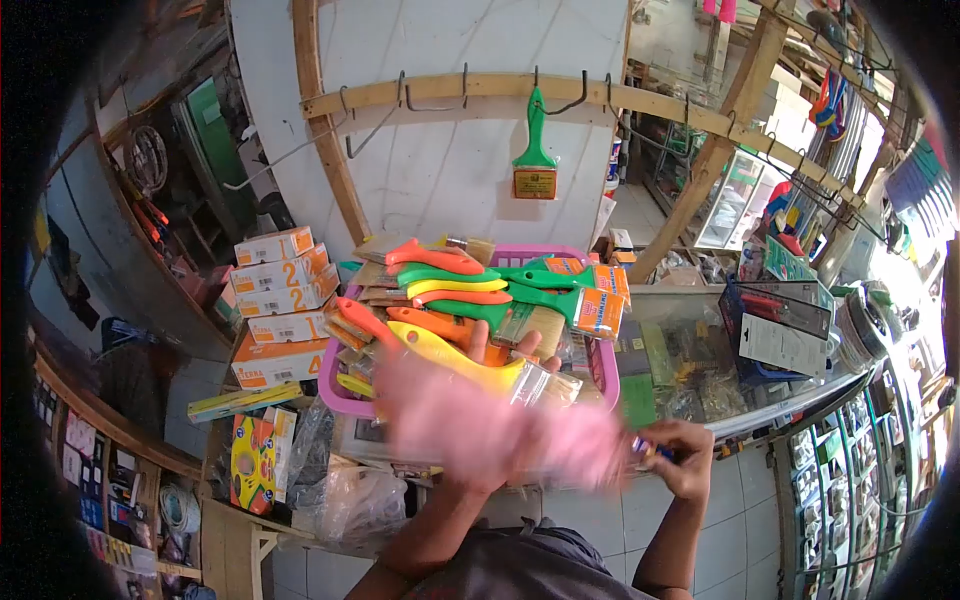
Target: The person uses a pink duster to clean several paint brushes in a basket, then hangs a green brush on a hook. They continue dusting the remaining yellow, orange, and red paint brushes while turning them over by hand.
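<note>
Pinching the short dark end of a blurred pink duster point(500, 420) between thumb and fingers of the right hand point(685, 458), beside the near edge of the table point(800, 405). Stretching leftward from there, hiding the palm of the left hand point(480, 343). Showing only fingertips of the left, spread a little apart behind a yellow-handled brush point(440, 345); cannot tell how firmly gripped, if at all. Slanting with the brush over the near part of the pink basket point(612, 375), bristles toward the right rim.

Blocking the view of the near rim: duster and left hand.

Noted in the basket: heaped brushes point(455, 272) with orange, green and yellow handles, piled above the rim, mostly lying flat and crossing. Wrapped in orange-and-white sleeves at the right: some green ones point(600, 310).

Stacked just beside the basket's left side: white-and-orange boxes point(285, 300), slightly askew. Lying in front of these, a long yellow packet point(245, 402); lower, a yellow-fronted box point(252, 465) and clear plastic bags point(350, 510).

Placed toward the table's right end: a dark blue basket point(733, 315), holding flat packages point(785, 345), tilted.

Hanging upright behind, from a hooked wooden rail point(435, 95): a single green-handled brush point(536, 130).
</note>
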A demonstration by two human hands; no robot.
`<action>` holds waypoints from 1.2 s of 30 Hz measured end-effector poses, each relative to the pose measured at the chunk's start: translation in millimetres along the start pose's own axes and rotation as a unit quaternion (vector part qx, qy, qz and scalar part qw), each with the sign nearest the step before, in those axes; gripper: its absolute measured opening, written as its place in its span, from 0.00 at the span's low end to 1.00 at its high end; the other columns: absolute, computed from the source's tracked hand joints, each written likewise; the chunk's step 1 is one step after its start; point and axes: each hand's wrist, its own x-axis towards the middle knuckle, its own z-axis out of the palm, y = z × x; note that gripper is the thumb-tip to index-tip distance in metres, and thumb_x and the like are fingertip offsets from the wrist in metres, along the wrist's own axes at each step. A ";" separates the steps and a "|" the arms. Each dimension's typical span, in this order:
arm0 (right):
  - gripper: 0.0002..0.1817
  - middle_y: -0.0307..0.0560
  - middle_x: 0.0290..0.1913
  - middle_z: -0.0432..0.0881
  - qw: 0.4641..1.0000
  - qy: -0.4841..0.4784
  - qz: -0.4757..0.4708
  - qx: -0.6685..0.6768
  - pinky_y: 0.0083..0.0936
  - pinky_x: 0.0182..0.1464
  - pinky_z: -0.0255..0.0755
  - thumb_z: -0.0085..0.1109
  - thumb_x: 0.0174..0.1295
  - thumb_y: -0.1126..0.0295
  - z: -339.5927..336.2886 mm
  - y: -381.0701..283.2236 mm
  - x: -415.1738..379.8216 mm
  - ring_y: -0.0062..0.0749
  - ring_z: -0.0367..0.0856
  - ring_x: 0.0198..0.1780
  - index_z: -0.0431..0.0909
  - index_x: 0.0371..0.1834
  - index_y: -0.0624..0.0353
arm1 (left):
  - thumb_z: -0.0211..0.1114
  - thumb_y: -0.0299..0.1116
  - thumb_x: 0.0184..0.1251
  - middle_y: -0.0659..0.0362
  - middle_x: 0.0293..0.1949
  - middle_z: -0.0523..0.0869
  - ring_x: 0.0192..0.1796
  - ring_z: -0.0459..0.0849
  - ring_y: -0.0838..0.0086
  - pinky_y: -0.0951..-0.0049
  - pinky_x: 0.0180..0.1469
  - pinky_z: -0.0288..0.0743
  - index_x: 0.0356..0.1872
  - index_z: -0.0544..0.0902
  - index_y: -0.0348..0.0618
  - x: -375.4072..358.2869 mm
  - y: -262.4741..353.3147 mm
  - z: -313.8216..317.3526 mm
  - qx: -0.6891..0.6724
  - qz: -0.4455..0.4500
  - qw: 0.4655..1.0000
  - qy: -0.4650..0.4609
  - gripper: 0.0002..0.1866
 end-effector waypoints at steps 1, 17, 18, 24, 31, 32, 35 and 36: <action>0.15 0.56 0.39 0.87 0.995 0.093 0.036 0.024 0.27 0.46 0.77 0.79 0.46 0.75 9.8 1.9 -0.3 0.35 0.86 0.41 0.85 0.37 0.70 | 0.38 0.57 0.81 0.56 0.80 0.52 0.79 0.55 0.55 0.37 0.76 0.49 0.81 0.46 0.64 -6.8 -3.5 8.9 0.033 0.013 0.995 0.091 0.33; 0.18 0.57 0.39 0.88 0.996 0.009 0.047 0.075 0.28 0.46 0.79 0.80 0.45 0.76 8.9 12.9 0.3 0.37 0.88 0.42 0.87 0.40 0.72 | 0.34 0.56 0.81 0.47 0.77 0.57 0.77 0.58 0.47 0.29 0.72 0.53 0.81 0.47 0.58 -17.0 -4.2 13.8 -0.150 0.027 0.973 0.172 0.33; 0.18 0.59 0.39 0.88 0.991 0.093 0.083 0.052 0.29 0.46 0.79 0.82 0.42 0.76 10.6 13.0 0.6 0.40 0.89 0.42 0.87 0.38 0.72 | 0.35 0.56 0.81 0.44 0.77 0.57 0.77 0.58 0.44 0.26 0.70 0.55 0.81 0.47 0.57 -18.3 -3.7 13.3 -0.220 0.039 0.950 0.218 0.34; 0.18 0.54 0.37 0.87 0.989 -0.086 0.002 0.120 0.26 0.44 0.77 0.79 0.48 0.75 -2.4 17.7 -1.3 0.33 0.86 0.39 0.86 0.41 0.73 | 0.36 0.54 0.81 0.49 0.77 0.59 0.78 0.57 0.50 0.33 0.74 0.51 0.81 0.50 0.58 -11.1 0.2 24.7 -0.111 0.017 0.985 0.132 0.32; 0.15 0.51 0.37 0.86 0.972 -0.177 -0.026 0.150 0.24 0.39 0.77 0.77 0.51 0.75 -6.9 22.6 -2.1 0.29 0.84 0.34 0.86 0.38 0.73 | 0.35 0.54 0.81 0.53 0.77 0.61 0.77 0.59 0.53 0.41 0.78 0.48 0.81 0.50 0.56 -7.4 -0.1 22.9 0.014 -0.009 0.997 0.076 0.32; 0.16 0.54 0.37 0.87 0.988 -0.085 0.029 0.130 0.25 0.40 0.78 0.79 0.48 0.74 -4.9 25.2 -5.6 0.32 0.85 0.35 0.86 0.38 0.72 | 0.34 0.55 0.82 0.51 0.77 0.60 0.77 0.58 0.51 0.41 0.77 0.50 0.81 0.49 0.58 -11.2 -0.6 18.5 -0.049 0.004 0.992 0.120 0.32; 0.18 0.59 0.36 0.88 0.975 0.127 0.140 0.113 0.28 0.43 0.79 0.82 0.43 0.74 7.0 18.5 -5.4 0.37 0.88 0.37 0.88 0.36 0.71 | 0.33 0.55 0.81 0.41 0.75 0.59 0.76 0.58 0.43 0.39 0.75 0.54 0.81 0.48 0.60 -17.4 -8.2 11.0 -0.259 0.065 0.952 0.150 0.32; 0.17 0.56 0.37 0.87 0.988 0.032 0.093 0.120 0.26 0.42 0.78 0.80 0.46 0.74 3.0 19.7 -6.5 0.33 0.86 0.37 0.87 0.38 0.71 | 0.34 0.56 0.81 0.41 0.76 0.59 0.76 0.58 0.45 0.40 0.76 0.52 0.81 0.48 0.59 -14.5 -8.0 13.7 -0.165 0.046 0.976 0.136 0.32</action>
